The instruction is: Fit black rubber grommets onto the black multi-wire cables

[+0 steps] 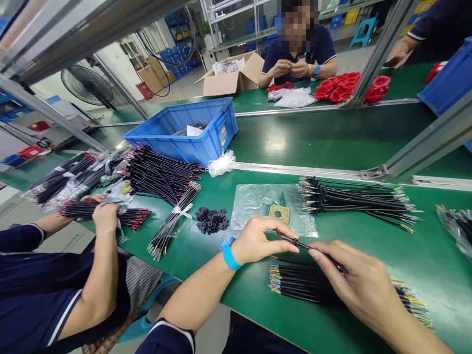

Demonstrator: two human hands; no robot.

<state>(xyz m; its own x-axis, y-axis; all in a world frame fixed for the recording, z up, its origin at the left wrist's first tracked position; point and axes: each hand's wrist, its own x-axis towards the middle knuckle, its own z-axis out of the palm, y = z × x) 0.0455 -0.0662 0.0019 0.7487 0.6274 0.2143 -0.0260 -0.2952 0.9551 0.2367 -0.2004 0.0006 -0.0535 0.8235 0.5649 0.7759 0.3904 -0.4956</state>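
A thin black cable (304,245) stretches between my two hands above the table. My left hand (256,240), with a blue band at the wrist, pinches it near one end, where a small black collar-like piece sits on the cable. Thumb and fingers of my right hand (354,273) are closed on the same cable farther right. Below lies a row of black cables (302,286) with coloured wire ends, partly hidden by my right hand. Behind my left hand, a yellow sponge (279,214) with a hole rests on a clear plastic bag (245,204).
Small black pieces (212,220) form a pile left of the bag. Cables with black fittings (354,196) lie behind right. A tied cable bundle (175,221) and a blue bin (184,140) stand left. At left, a co-worker's hands (105,216) hold cables; another person sits opposite.
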